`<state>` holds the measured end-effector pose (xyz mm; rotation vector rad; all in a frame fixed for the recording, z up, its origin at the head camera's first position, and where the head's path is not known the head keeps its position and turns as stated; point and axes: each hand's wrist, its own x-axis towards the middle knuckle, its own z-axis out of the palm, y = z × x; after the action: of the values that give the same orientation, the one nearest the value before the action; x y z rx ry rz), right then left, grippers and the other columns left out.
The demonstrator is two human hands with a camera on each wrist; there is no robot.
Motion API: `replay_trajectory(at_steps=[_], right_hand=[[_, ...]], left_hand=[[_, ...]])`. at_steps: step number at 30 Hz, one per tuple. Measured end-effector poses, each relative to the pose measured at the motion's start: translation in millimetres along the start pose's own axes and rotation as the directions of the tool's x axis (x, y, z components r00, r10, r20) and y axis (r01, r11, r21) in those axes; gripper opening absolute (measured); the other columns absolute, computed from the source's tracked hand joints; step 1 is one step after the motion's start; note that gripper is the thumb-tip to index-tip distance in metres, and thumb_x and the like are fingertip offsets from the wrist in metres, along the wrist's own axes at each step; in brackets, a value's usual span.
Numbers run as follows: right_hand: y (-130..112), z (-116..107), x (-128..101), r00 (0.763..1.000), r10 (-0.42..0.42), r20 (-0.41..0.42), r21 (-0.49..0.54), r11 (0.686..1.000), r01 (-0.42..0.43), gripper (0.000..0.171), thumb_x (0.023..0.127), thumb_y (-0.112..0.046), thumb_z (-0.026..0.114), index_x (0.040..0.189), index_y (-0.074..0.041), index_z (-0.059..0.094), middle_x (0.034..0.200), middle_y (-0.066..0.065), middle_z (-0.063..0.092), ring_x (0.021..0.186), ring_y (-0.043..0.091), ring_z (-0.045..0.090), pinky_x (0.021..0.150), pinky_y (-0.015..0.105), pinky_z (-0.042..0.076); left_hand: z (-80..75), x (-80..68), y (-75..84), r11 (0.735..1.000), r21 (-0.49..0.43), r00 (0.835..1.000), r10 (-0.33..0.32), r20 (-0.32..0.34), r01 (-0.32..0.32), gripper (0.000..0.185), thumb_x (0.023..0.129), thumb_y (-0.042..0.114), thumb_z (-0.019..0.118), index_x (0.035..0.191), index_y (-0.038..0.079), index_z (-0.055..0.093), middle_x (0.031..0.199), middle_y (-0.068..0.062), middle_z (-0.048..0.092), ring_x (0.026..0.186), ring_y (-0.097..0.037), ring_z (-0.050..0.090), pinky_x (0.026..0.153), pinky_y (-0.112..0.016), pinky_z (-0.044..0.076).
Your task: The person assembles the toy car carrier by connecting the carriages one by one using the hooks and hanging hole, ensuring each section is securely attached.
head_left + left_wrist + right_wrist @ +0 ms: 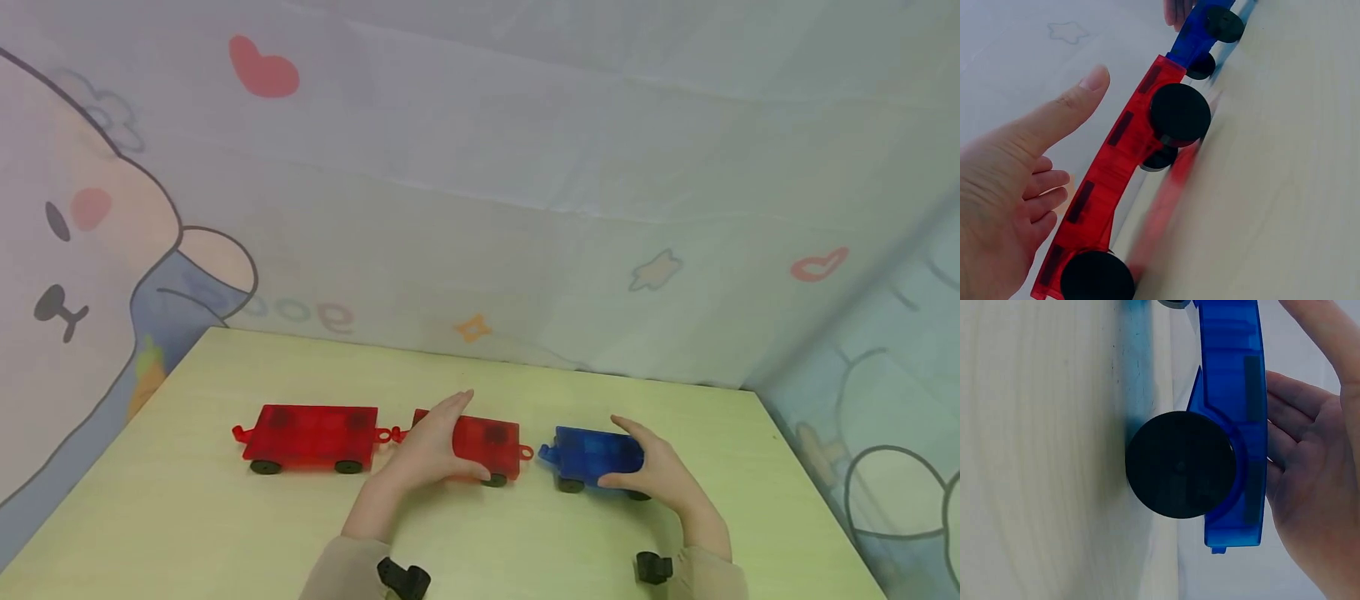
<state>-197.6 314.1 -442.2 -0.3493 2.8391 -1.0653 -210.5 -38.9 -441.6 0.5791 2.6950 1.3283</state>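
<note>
- We see the left hand (433, 446) cupped over the short red wagon (480, 443), fingers laid across its top and far side, thumb along the near edge; in the left wrist view the fingers (1044, 190) look only loosely bent beside the red body (1119, 181), so we call it a light hold rather than a tight clamp.
- The right hand (654, 468) wraps the right end of the blue wagon (596, 454), fingers over the top, thumb at the near side; the right wrist view shows the palm (1310, 487) just beside the blue body (1235, 419), above a black wheel (1180, 464).
- The two hands are apart, one on each wagon.
- The red wagon's loop (527, 452) and the blue wagon's hitch (545, 452) sit close together (whether they touch, we cannot tell).
- To the left stands a longer red wagon (311, 435) on black wheels, its loop (384, 434) meeting the short wagon's left end.
- All three stand in a row on the pale yellow-green table (187, 517).
- Behind hangs a cartoon-printed cloth backdrop (525, 167), with hearts and stars.
</note>
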Motion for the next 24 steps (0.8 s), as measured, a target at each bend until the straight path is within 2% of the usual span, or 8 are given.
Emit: replay_trajectory(at_steps=[4, 10, 18, 24], right_hand=[[0.6, -0.7, -0.7, 1.0, -0.001, 0.009, 0.011, 1.0, 0.001, 0.095, 0.074, -0.038, 0.082, 0.149, -0.004, 0.033, 0.151, 0.023, 0.035, 0.138, 0.048, 0.028, 0.103, 0.067, 0.032], [2.4, -1.3, -1.7, 0.999, -0.008, 0.032, 0.017, 1.0, 0.008, 0.097, 0.073, -0.037, 0.083, 0.149, -0.003, 0.032, 0.152, 0.023, 0.033, 0.139, 0.048, 0.026, 0.105, 0.066, 0.03], [3.8, -2.9, -1.1, 0.998, -0.013, 0.065, -0.002, 1.0, 0.013, 0.092, 0.076, -0.035, 0.081, 0.147, 0.0, 0.035, 0.152, 0.029, 0.028, 0.139, 0.051, 0.023, 0.105, 0.067, 0.029], [3.2, -3.0, -1.8, 0.998, -0.01, 0.062, -0.002, 1.0, 0.01, 0.089, 0.077, -0.035, 0.08, 0.146, 0.0, 0.037, 0.151, 0.028, 0.031, 0.138, 0.051, 0.024, 0.105, 0.067, 0.029]], left_hand=[[2.9, 0.6, -1.0, 1.0, 0.027, 1.0, 0.007, -0.007, -0.007, 0.101, 0.069, 0.035, 0.087, 0.151, 0.014, 0.033, 0.155, -0.005, 0.033, 0.143, -0.026, 0.03, 0.111, -0.048, 0.036], [4.5, 1.1, -2.9, 0.992, 0.123, 0.999, 0.006, -0.034, -0.002, 0.099, 0.068, 0.042, 0.085, 0.149, 0.013, 0.036, 0.154, -0.01, 0.034, 0.142, -0.03, 0.032, 0.108, -0.053, 0.037], [4.9, 1.5, -4.0, 0.991, 0.128, 1.0, 0.028, -0.009, -0.027, 0.095, 0.069, 0.038, 0.086, 0.147, 0.009, 0.04, 0.154, -0.012, 0.034, 0.142, -0.032, 0.032, 0.109, -0.054, 0.037], [6.1, 0.8, -5.3, 0.992, 0.129, 1.0, 0.015, 0.009, -0.016, 0.091, 0.072, 0.036, 0.084, 0.147, 0.009, 0.04, 0.151, -0.009, 0.04, 0.139, -0.031, 0.036, 0.109, -0.051, 0.038]])
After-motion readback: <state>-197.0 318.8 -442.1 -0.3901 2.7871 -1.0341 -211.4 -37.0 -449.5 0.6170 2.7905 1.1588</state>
